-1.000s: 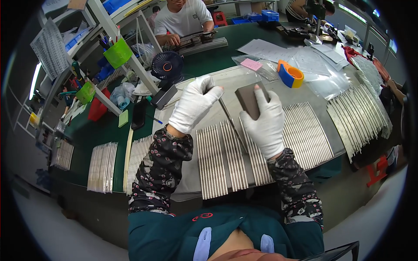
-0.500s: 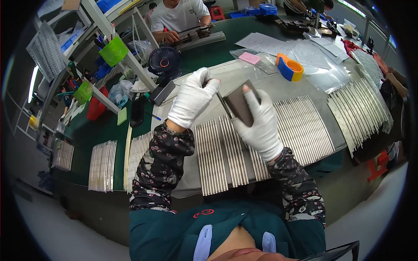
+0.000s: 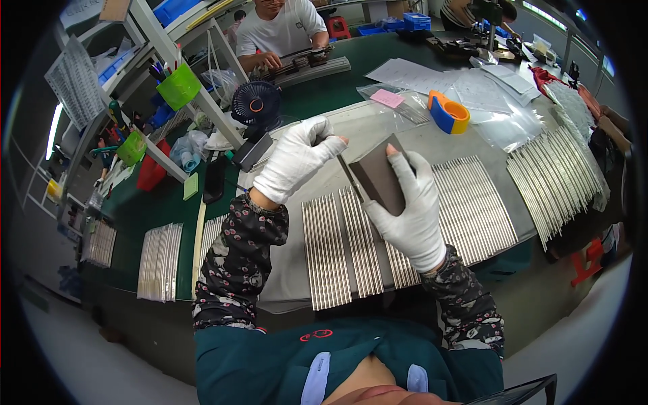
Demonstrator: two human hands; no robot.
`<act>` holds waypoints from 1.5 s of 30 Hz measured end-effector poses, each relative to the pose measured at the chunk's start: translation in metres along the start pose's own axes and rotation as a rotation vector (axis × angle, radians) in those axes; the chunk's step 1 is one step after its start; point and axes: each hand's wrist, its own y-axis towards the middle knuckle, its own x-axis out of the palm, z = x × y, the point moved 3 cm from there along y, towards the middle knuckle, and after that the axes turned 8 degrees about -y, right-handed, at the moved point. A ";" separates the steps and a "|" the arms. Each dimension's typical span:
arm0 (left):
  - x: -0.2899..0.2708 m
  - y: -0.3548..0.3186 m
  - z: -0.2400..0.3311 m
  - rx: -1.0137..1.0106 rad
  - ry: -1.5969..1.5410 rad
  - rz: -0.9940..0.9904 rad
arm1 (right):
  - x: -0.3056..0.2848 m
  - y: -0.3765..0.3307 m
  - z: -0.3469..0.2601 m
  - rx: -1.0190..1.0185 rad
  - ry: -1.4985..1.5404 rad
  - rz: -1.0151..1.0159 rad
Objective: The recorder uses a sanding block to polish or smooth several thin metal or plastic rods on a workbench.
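Note:
My right hand [image 3: 417,219], in a white glove with a bare thumb tip, grips a dark brown block [image 3: 379,179] that looks like a sanding block. Along the block's left edge runs a slim metal rod [image 3: 350,177], its lower end by my right fingers. My left hand [image 3: 297,156], also gloved, is closed in a pinch at the rod's upper end; the glove hides the exact grip. Below my hands lie side-by-side rows of silvery rods, one row [image 3: 326,253] at the left and a narrower one [image 3: 361,243] beside it.
More rods lie in a wide row [image 3: 472,209] and in a fanned pile [image 3: 557,179] at the right. A tape roll [image 3: 449,113], papers [image 3: 412,74], a small fan [image 3: 255,104] and a phone [image 3: 214,179] surround the work area. Across the table a person [image 3: 280,34] handles a metal part.
Both hands have shifted slightly; the right one, with the block, has moved a little right and down. The left hand still pinches near the rod's upper end.

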 end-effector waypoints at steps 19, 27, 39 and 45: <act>-0.005 -0.009 -0.061 -0.118 -0.257 0.154 | 0.003 -0.037 0.069 0.123 -0.106 -0.059; 0.026 0.001 -0.145 -0.458 -0.350 -0.049 | -0.035 -0.118 0.082 0.499 0.007 -0.079; 0.061 0.022 -0.236 -0.437 0.646 -0.019 | -0.036 -0.163 0.103 0.625 -0.052 -0.096; 0.093 -0.078 -0.185 0.275 0.416 -0.468 | -0.020 -0.163 0.104 0.642 -0.015 -0.123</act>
